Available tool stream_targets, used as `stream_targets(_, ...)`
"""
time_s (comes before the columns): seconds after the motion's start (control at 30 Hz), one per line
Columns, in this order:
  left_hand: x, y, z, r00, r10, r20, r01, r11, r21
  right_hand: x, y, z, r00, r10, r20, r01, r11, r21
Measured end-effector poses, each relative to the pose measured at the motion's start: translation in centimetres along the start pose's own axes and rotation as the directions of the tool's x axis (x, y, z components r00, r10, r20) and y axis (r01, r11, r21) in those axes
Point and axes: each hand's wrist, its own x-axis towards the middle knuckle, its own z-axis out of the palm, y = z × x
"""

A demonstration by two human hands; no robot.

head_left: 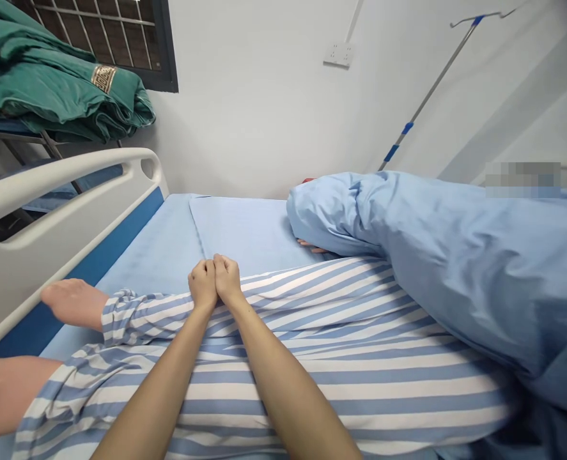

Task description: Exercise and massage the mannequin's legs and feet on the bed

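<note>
My left hand (203,282) and my right hand (227,279) are side by side, both closed with the fingers curled in and touching each other. They are at the far edge of the blue-and-white striped trousers (302,377), over the far leg of a figure lying on the bed. Whether the fingers hold any cloth is hidden. The figure's bare feet (75,303) point left. A light blue quilt (456,262) covers its upper body, and some fingertips (312,246) show under the quilt's edge.
A cream bed end board (67,191) with a blue lower strip stands at the left. Light blue sheet (245,223) covers the mattress by the wall. A drip pole (436,80) leans behind the quilt. Green folded bedding (57,83) lies on another bed at upper left.
</note>
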Motion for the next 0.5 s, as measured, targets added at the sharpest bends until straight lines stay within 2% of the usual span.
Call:
stream_targets(0.1, -0.4, 0.6, -0.2, 0.999, -0.012, 0.048, 0.005, 0.990, 0.139, -0.3, 0.0, -1.2, 0.998, -0.069, 0.008, 0.069, 0.982, -0.178)
stream_targets(0.2, -1.0, 1.4, -0.4, 0.992, -0.040, 0.117, 0.007, 0.963, 0.270, 0.2, -1.0, -3.3, 0.991, -0.091, 0.098, 0.124, 0.898, -0.423)
stream_targets(0.27, -1.3, 1.9, -0.4, 0.989, -0.064, 0.132, 0.017, 0.944, 0.328, 1.1, -2.4, -4.6, 0.987, -0.103, 0.125, 0.154, 0.838, -0.523)
stream_targets(0.33, -1.4, 2.2, -0.4, 0.988, -0.086, 0.130, 0.033, 0.933, 0.360, 2.0, -3.9, -5.3, 0.983, -0.147, 0.108, 0.182, 0.812, -0.555)
stream_targets(0.4, -1.4, 2.3, -0.3, 0.988, -0.091, 0.125, 0.039, 0.928, 0.370, 2.7, -4.8, -5.4, 0.980, -0.185, 0.073, 0.195, 0.824, -0.531)
stream_targets(0.5, -1.3, 2.1, -0.2, 0.988, -0.086, 0.127, 0.033, 0.927, 0.373, 2.4, -3.9, -5.0, 0.985, -0.167, 0.033, 0.161, 0.851, -0.499)
